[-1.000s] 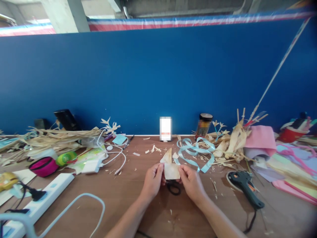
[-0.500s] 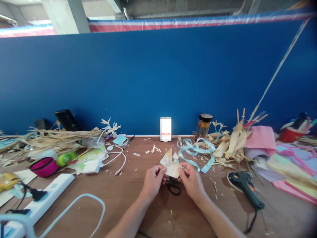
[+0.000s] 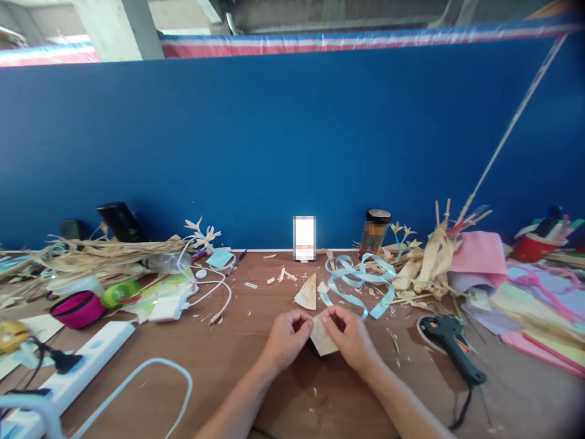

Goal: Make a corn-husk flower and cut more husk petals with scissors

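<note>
A pale piece of husk (image 3: 323, 336) is pinched between both hands above the brown table. My left hand (image 3: 289, 338) grips its left edge with thumb and fingers. On the other side, my right hand (image 3: 350, 335) holds its upper right part, the thumb lying over it. Just beyond the hands a triangular husk piece (image 3: 308, 294) lies flat on the table. A dark object under the held piece is almost wholly hidden.
Blue ribbon (image 3: 359, 277) curls behind my right hand. A glue gun (image 3: 452, 347) lies at the right, and a white power strip (image 3: 73, 372) at the left. Husk bundles (image 3: 114, 253), a jar (image 3: 375, 231) and a bright phone-like screen (image 3: 304, 238) stand or lie along the blue partition.
The held piece has come down towards me and tilted, now covering most of the black scissors. The triangular husk piece behind it shows fully. Both hands have moved slightly nearer.
</note>
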A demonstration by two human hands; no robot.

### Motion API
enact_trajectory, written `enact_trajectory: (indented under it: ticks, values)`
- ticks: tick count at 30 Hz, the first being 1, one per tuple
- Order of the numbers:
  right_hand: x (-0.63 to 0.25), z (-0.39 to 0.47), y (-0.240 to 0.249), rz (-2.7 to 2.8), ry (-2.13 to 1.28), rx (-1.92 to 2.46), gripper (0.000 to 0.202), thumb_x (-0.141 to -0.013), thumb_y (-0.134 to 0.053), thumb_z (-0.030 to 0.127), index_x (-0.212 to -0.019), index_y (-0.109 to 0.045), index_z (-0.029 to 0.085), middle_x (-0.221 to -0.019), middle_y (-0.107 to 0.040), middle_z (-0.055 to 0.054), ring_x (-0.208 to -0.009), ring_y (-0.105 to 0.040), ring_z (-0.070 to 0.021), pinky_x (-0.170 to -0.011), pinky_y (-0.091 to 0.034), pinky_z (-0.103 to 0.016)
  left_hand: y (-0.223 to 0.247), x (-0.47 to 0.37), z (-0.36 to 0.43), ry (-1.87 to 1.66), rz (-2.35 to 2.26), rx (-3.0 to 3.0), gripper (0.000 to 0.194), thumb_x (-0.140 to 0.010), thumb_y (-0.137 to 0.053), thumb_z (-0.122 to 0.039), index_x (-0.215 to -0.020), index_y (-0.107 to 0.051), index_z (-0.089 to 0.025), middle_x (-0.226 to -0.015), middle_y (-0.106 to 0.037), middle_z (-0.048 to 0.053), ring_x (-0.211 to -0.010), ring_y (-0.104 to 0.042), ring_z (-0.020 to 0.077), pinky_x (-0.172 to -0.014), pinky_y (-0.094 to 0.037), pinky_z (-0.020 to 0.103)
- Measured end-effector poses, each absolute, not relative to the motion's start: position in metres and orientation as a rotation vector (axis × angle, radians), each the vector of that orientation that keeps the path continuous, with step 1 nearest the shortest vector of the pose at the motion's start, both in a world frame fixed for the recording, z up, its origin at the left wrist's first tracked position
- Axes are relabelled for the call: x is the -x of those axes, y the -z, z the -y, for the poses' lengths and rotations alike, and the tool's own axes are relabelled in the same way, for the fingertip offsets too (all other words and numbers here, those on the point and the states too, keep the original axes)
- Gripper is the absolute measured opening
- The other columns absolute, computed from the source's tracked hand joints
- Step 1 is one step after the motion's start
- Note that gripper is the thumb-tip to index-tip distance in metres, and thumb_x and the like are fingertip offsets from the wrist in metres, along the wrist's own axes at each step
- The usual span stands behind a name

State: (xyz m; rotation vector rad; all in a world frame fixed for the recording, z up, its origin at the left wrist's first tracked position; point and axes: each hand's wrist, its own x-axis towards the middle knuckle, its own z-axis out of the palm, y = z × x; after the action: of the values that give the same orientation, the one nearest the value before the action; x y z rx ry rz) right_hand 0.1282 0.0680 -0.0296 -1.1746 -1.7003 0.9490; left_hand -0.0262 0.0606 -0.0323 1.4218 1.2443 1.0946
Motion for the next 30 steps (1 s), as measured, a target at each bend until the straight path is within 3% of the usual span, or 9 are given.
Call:
enact_trajectory:
  ticks: [6, 12, 22, 30]
  values:
    - [-0.128, -0.074, 0.043, 1.477, -1.089, 1.154, 0.02, -0.078, -0.049, 0.038, -0.076, -0.05, 0.018, -0.06, -0.056, 0.001, -0.053, -0.05, -0.0122, -0.048, -0.038, -0.021, 0.03, 0.025, -0.061, -1.169, -1.197, -1.193, 0.037, -0.077, -0.044, -0.046, -0.073, -0.057, -0.012, -0.057, -0.052, -0.001, -0.047, -0.047, 0.0085, -0.046, -0.04, 0.02]
    - [-0.124, -0.068, 0.039, 1.556, -1.004, 1.177, 0.02, -0.08, -0.047, 0.038, -0.074, -0.048, 0.018, -0.058, -0.052, 0.002, -0.053, -0.048, -0.0115, -0.048, -0.036, -0.02, 0.038, 0.014, -0.054, -1.115, -1.156, -1.253, 0.031, -0.07, -0.057, -0.041, -0.08, -0.058, -0.011, -0.066, -0.058, 0.002, -0.058, -0.053, 0.0124, -0.048, -0.042, 0.02]
    - [-0.123, -0.065, 0.038, 1.639, -0.749, 1.292, 0.029, -0.084, -0.039, 0.035, -0.063, -0.048, 0.017, -0.052, -0.045, 0.003, -0.05, -0.041, -0.0105, -0.047, -0.029, -0.02, 0.035, 0.012, -0.054, -1.182, -1.218, -1.292, 0.034, -0.075, -0.05, -0.043, -0.076, -0.061, -0.011, -0.051, -0.051, -0.003, -0.041, -0.037, 0.0063, -0.038, -0.028, 0.017]
    - [-0.126, -0.069, 0.037, 1.526, -0.799, 1.296, 0.033, -0.084, -0.037, 0.039, -0.063, -0.05, 0.017, -0.053, -0.046, 0.003, -0.051, -0.042, -0.0114, -0.048, -0.032, -0.021, 0.036, 0.014, -0.054, -1.081, -1.099, -1.22, 0.032, -0.064, -0.063, -0.04, -0.077, -0.06, -0.011, -0.054, -0.054, -0.002, -0.042, -0.044, 0.0075, -0.043, -0.037, 0.019]
